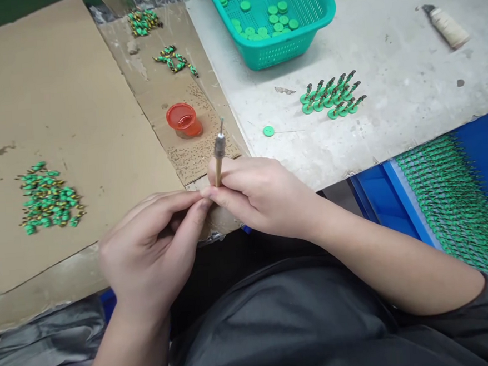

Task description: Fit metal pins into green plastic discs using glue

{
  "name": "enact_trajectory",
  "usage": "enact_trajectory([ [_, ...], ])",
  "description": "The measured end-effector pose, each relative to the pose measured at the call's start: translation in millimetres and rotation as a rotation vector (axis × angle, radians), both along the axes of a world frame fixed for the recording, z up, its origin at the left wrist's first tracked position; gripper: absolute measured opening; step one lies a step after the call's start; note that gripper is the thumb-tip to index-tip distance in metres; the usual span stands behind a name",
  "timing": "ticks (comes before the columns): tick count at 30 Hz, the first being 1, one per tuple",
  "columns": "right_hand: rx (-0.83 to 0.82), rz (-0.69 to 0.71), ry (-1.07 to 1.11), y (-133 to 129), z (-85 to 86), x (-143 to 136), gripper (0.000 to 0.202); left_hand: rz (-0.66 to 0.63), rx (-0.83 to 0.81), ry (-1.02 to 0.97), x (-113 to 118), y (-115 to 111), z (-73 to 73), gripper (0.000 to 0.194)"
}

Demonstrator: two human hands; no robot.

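Observation:
In the head view my right hand point(265, 192) is closed around a thin tool point(218, 171) with a tan handle, a dark wrapped neck, a white collar and a needle-like tip pointing up and away. My left hand point(151, 239) is closed too, its thumb and forefinger pinched together and meeting the right fingertips. Whatever that pinch holds is hidden. Just beyond the hands stands a small red cup point(200, 127) of reddish liquid. A single green button-like disc point(269, 131) lies on the white board to the right.
Small green, black and yellow pieces lie in a heap point(50, 197) and smaller piles point(144, 22). A teal basket point(277, 55) holds green discs. Several discs point(332, 96) bear upright dark pieces. A small bottle point(448, 26) lies far right. Below, a blue tray point(412, 204) holds rows of green pieces.

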State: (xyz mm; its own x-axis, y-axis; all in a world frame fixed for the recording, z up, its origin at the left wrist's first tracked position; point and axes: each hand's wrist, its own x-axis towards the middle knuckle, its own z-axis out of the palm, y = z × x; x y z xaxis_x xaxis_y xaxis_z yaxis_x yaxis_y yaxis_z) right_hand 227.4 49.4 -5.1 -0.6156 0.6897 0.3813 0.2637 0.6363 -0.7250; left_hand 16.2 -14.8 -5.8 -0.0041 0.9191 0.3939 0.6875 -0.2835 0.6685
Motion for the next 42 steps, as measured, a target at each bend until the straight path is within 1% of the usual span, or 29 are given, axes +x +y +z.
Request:
enact_trajectory([
  [3,-0.017,0.006,-0.054,-0.5,-0.1,-0.3,0.038,-0.011,0.001,0.013,-0.5,0.4,0.4,0.013],
  [8,0.022,0.021,-0.072,-2.0,-1.2,-2.2,0.035,-0.037,0.016,0.039,-1.7,0.6,1.6,0.011],
  [11,0.031,0.025,-0.053,-1.0,-1.8,-4.5,0.035,-0.048,0.012,0.042,-1.1,1.3,2.0,0.010],
  [13,0.009,0.017,0.006,-0.1,-1.0,-4.9,0.035,-0.037,-0.018,0.022,-0.1,2.2,2.9,0.009],
  [15,-0.052,-0.060,0.097,-1.4,1.7,-2.3,0.034,0.002,-0.085,-0.063,0.5,3.1,5.2,0.009],
  [17,-0.168,-0.221,0.198,-6.4,5.7,4.2,0.032,0.041,-0.160,-0.182,-0.4,3.5,10.1,0.007],
  [19,-0.304,-0.351,0.280,-14.3,9.5,13.7,0.030,0.045,-0.209,-0.279,-3.1,3.0,18.2,0.005],
  [21,-0.391,-0.359,0.298,-22.5,11.1,23.3,0.025,0.026,-0.249,-0.343,-6.6,1.3,29.2,0.011],
  [23,-0.413,-0.324,0.265,-28.2,10.3,29.9,0.021,-0.001,-0.334,-0.471,-9.4,-1.6,41.2,0.016],
  [27,-0.383,-0.309,0.218,-31.5,6.6,31.2,0.018,-0.131,-0.510,-0.776,-9.3,-6.7,59.7,0.023],
  [30,-0.357,-0.299,0.192,-31.4,4.8,29.6,0.019,-0.192,-0.547,-0.849,-6.9,-7.5,65.9,0.025],
  [34,-0.357,-0.263,0.192,-30.0,2.8,29.7,0.019,-0.179,-0.571,-0.851,-7.4,-7.6,68.9,0.028],
  [37,-0.331,-0.256,0.206,-28.9,1.8,27.1,0.020,-0.157,-0.556,-0.793,-10.5,-8.3,69.4,0.031],
  [40,-0.276,-0.265,0.197,-31.7,2.2,27.9,0.023,-0.078,-0.464,-0.583,-8.3,-1.1,65.9,0.029],
  [42,-0.231,-0.293,0.185,-37.3,3.1,36.2,0.028,-0.042,-0.362,-0.391,3.1,12.9,60.8,0.026],
])
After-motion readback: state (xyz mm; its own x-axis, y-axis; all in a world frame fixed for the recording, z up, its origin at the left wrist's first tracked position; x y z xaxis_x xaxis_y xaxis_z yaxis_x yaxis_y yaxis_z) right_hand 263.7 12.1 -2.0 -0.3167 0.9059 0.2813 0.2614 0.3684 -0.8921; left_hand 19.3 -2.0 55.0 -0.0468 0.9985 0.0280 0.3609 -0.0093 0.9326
